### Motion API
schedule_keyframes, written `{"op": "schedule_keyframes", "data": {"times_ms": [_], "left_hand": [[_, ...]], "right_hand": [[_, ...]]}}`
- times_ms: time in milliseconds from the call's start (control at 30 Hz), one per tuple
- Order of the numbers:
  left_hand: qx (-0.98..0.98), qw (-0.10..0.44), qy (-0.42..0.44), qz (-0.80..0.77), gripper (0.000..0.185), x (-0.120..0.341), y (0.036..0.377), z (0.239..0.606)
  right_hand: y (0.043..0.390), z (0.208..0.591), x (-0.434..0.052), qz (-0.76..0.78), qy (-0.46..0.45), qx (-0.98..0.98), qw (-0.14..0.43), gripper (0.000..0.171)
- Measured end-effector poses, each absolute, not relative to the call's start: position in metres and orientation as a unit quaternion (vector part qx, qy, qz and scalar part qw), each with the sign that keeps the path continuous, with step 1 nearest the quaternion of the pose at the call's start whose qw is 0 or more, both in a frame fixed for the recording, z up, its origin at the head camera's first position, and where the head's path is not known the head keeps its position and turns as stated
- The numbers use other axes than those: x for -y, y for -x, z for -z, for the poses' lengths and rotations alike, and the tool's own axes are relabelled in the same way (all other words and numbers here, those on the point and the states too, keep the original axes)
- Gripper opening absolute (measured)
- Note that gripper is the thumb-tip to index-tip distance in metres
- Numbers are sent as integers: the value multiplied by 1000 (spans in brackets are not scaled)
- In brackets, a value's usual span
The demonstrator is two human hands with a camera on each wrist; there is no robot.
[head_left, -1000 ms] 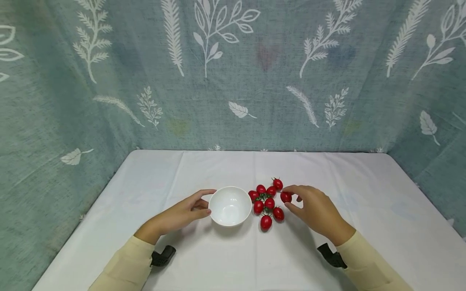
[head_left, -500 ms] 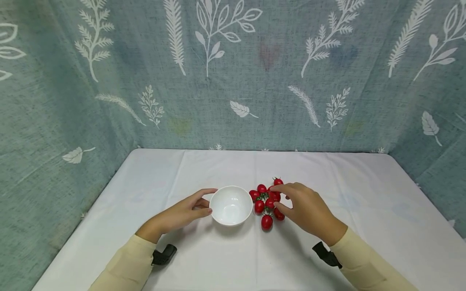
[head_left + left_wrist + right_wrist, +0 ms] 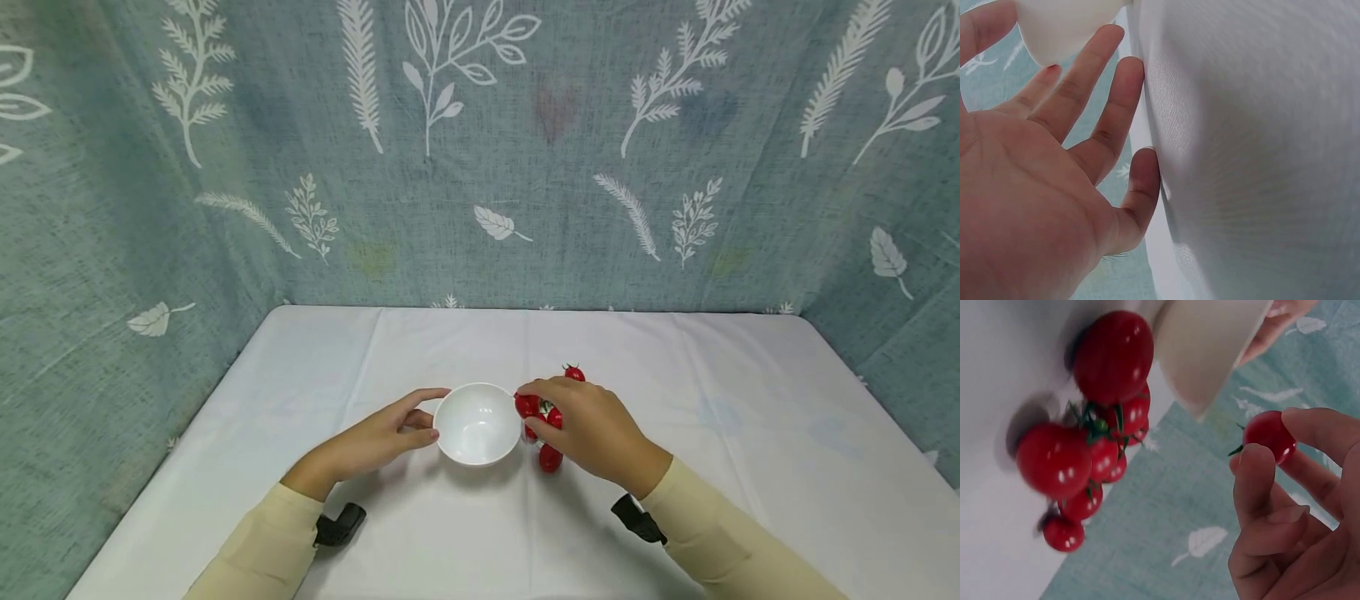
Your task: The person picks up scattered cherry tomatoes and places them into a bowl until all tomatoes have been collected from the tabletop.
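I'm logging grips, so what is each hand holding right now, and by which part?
The right hand pinches one tomato by its round sides, fingertips on either side. The left hand holds the bowl at its outer wall.

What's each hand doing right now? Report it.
Left hand: open, fingers resting against the white bowl.
Right hand: pinching one cherry tomato.

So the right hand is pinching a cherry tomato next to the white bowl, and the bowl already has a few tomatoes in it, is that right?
Not quite. The right hand does pinch a cherry tomato beside the white bowl, but the head view shows that bowl empty.
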State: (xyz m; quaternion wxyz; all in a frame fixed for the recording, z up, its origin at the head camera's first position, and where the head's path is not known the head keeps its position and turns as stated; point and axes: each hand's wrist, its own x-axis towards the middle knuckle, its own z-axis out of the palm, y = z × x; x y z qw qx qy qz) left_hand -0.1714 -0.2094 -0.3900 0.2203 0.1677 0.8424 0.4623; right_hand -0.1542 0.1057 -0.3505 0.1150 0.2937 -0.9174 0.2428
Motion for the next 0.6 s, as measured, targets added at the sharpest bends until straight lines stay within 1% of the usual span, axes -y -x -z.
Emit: {"op": "schedule_keyframes", "data": {"times_ms": [600], "left_hand": [[-834,229,-171,-473,61,208,173,394]], "right_hand": [[173,369,-71,-226,-280,933,15,33]]}}
